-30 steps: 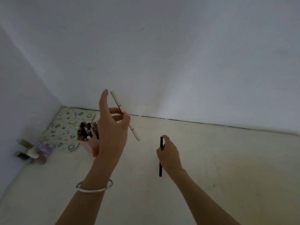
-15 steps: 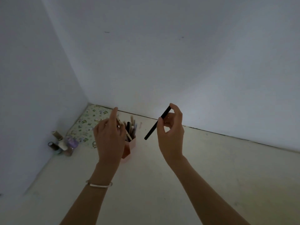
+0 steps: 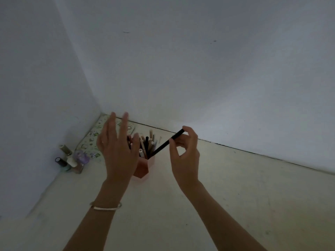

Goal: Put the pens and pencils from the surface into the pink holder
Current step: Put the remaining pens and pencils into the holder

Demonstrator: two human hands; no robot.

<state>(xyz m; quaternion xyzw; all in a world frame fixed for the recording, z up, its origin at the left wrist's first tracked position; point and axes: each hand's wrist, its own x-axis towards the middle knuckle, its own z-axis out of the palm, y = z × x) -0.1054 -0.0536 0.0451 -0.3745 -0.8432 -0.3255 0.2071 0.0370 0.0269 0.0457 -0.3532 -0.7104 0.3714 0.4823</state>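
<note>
A slim black pen [image 3: 167, 143] slants down into the pen-crowded hexagonal pink holder [image 3: 145, 165].

— Can you read any writing, brand, number or sign anywhere here?

— No, none. The small bottles [image 3: 69, 161] left of the pink holder [image 3: 145, 164] are too dim and too small; if they carry labels, the letters cannot be made out.

— And the patterned mat [image 3: 94, 140] behind the holder?

— It carries a printed pattern of little figures, but no legible words.

— Anything on the pens and pencils [image 3: 146, 144] standing in the holder, or on the black pen [image 3: 167, 142] to its right?

— Their barrels show no readable print. The walls above the holder bear only a couple of faint marks, not characters.
</note>
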